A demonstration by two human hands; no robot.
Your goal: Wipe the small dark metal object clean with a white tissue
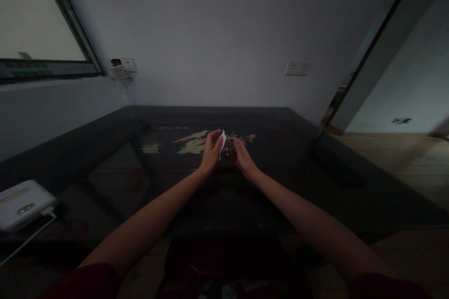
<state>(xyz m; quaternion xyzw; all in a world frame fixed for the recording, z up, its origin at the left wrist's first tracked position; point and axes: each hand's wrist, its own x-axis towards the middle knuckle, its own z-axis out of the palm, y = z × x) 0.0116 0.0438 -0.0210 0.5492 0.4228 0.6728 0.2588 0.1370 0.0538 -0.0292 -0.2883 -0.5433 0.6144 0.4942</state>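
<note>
Both of my hands are together above the middle of the dark tabletop [224, 205]. Fingers of my left hand [211, 152] are closed on a thin white tissue [222, 142], which stands up between thumb and fingers. Just right of the tissue is a small, dark, shiny round object [229, 150], glass-like; its exact kind is too dim to make out. My right hand [242, 156] grips that object from the right side, thumb on top. The tissue is beside the object; whether they touch cannot be told.
A white box-shaped device [26, 205] with a white cable lies at the table's left edge. A dark flat object [336, 166] rests on the right side. Pale bird and flower pictures [192, 142] decorate the top. Wall sockets [297, 68] are behind.
</note>
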